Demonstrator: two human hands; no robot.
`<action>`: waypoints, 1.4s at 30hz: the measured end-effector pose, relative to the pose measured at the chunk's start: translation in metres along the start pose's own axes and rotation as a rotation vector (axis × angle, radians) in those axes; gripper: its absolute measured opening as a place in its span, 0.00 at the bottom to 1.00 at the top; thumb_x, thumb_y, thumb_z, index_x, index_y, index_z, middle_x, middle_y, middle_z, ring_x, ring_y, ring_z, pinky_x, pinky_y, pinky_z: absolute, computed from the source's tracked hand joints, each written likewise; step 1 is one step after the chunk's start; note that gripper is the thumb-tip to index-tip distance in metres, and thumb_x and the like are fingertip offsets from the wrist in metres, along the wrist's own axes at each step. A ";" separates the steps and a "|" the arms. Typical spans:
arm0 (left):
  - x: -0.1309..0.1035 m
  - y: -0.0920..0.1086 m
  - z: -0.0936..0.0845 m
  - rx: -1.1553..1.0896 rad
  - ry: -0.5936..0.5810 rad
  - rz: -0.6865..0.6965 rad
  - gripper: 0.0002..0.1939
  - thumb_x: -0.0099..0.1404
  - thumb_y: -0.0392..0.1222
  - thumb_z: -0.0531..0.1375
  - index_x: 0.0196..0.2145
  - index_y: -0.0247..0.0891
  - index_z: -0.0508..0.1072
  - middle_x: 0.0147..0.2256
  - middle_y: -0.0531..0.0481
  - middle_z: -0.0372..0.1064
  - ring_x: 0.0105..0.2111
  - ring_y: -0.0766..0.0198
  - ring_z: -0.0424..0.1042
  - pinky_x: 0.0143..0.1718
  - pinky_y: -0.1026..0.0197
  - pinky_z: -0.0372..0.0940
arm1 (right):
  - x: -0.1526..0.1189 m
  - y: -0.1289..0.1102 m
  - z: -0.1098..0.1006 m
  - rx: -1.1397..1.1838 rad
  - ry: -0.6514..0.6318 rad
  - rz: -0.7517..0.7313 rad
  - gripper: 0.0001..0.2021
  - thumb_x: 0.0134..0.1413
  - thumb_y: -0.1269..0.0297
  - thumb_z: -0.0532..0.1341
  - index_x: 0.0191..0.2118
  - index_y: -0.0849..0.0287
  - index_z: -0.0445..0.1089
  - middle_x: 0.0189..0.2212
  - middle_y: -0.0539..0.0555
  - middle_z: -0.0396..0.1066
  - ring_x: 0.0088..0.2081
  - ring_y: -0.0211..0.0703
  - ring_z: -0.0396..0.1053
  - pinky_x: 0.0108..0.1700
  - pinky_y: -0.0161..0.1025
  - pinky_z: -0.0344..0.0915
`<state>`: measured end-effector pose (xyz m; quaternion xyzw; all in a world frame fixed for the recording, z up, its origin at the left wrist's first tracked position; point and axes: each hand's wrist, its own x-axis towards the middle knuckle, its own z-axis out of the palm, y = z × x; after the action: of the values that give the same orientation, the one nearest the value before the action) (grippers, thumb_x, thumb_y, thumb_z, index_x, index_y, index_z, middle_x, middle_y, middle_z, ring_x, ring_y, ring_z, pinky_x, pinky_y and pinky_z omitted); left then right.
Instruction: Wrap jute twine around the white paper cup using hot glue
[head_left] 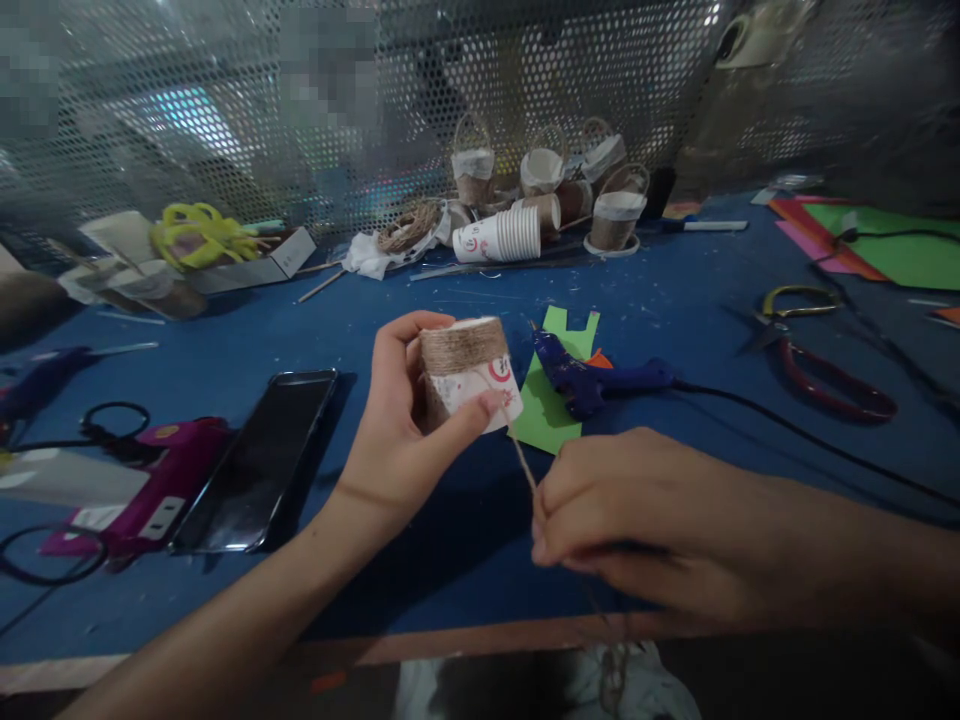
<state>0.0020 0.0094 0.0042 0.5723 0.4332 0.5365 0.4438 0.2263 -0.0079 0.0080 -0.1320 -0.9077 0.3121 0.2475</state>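
Observation:
My left hand [409, 420] is wrapped round a white paper cup [465, 395] with a red print, its thumb on the cup's side. Brown twine [465, 345] is wound in close rows round one end of the cup. A loose strand [523, 455] runs from the cup to my right hand [592, 500], which pinches it between closed fingers. Just behind my right hand, a blue glue gun [589, 375] lies partly over a green paper piece [551, 400]. The twine's far end hangs near the table edge, blurred.
A phone [259, 460] and a magenta power strip [161, 480] lie on the left. Red-handled scissors [817, 370] and coloured sheets [885, 240] are at right. Stacked cups [499, 235], small twine baskets [615, 220] and a white box [255, 262] stand along the mesh panel [405, 100].

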 end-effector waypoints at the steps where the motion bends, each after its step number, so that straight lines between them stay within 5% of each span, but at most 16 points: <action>1: 0.000 0.000 0.001 -0.005 0.013 -0.010 0.27 0.57 0.40 0.72 0.49 0.45 0.63 0.41 0.52 0.72 0.37 0.61 0.75 0.38 0.62 0.70 | 0.001 0.000 0.000 -0.024 -0.054 -0.044 0.11 0.67 0.75 0.59 0.51 0.61 0.73 0.47 0.55 0.78 0.47 0.39 0.73 0.50 0.35 0.70; 6: 0.001 -0.001 0.003 -0.025 0.046 -0.033 0.31 0.53 0.39 0.74 0.48 0.47 0.61 0.41 0.55 0.72 0.36 0.61 0.77 0.41 0.59 0.71 | -0.001 0.003 0.003 -0.063 -0.095 -0.165 0.11 0.68 0.70 0.60 0.53 0.61 0.73 0.52 0.55 0.80 0.50 0.43 0.75 0.53 0.40 0.71; 11: 0.004 0.001 -0.001 -0.184 0.068 -0.060 0.25 0.58 0.46 0.73 0.47 0.48 0.64 0.45 0.54 0.73 0.40 0.60 0.78 0.41 0.58 0.71 | -0.010 0.015 -0.008 -0.291 0.068 -0.094 0.15 0.63 0.76 0.56 0.52 0.58 0.72 0.47 0.57 0.81 0.48 0.45 0.77 0.49 0.42 0.72; 15: 0.003 0.007 -0.004 -0.316 0.034 -0.124 0.27 0.57 0.60 0.70 0.48 0.47 0.67 0.50 0.49 0.76 0.41 0.54 0.80 0.41 0.54 0.75 | -0.012 0.025 -0.022 -0.479 0.283 0.202 0.15 0.66 0.73 0.53 0.48 0.52 0.73 0.44 0.54 0.81 0.45 0.47 0.78 0.46 0.43 0.72; 20: 0.001 0.015 -0.004 -0.377 -0.019 -0.248 0.25 0.63 0.64 0.63 0.47 0.42 0.74 0.51 0.43 0.78 0.42 0.50 0.81 0.40 0.52 0.77 | -0.008 0.034 -0.033 -0.568 0.404 0.484 0.12 0.69 0.62 0.56 0.49 0.54 0.76 0.42 0.55 0.82 0.42 0.53 0.78 0.45 0.48 0.70; 26: 0.001 0.013 -0.002 -0.450 -0.153 -0.309 0.21 0.65 0.63 0.62 0.43 0.43 0.76 0.48 0.46 0.81 0.38 0.47 0.83 0.44 0.44 0.77 | -0.006 0.039 -0.038 -0.480 0.384 0.578 0.12 0.69 0.59 0.54 0.42 0.54 0.74 0.38 0.57 0.79 0.38 0.53 0.76 0.41 0.48 0.69; 33: 0.002 0.011 0.000 -0.480 -0.313 -0.458 0.22 0.65 0.63 0.62 0.40 0.42 0.83 0.38 0.45 0.81 0.33 0.48 0.82 0.31 0.46 0.79 | -0.009 0.047 -0.037 -0.502 0.354 0.630 0.16 0.72 0.57 0.48 0.39 0.55 0.70 0.39 0.59 0.77 0.41 0.54 0.73 0.43 0.50 0.66; 42: 0.001 0.008 -0.001 -0.452 -0.306 -0.503 0.28 0.66 0.67 0.58 0.41 0.40 0.81 0.38 0.40 0.79 0.32 0.49 0.80 0.28 0.49 0.77 | -0.011 0.045 -0.035 -0.456 0.354 0.650 0.17 0.73 0.55 0.47 0.37 0.55 0.67 0.42 0.60 0.78 0.41 0.53 0.74 0.43 0.49 0.66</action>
<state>0.0016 0.0089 0.0122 0.4093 0.3595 0.4011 0.7365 0.2583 0.0400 -0.0009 -0.5137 -0.8082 0.1377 0.2527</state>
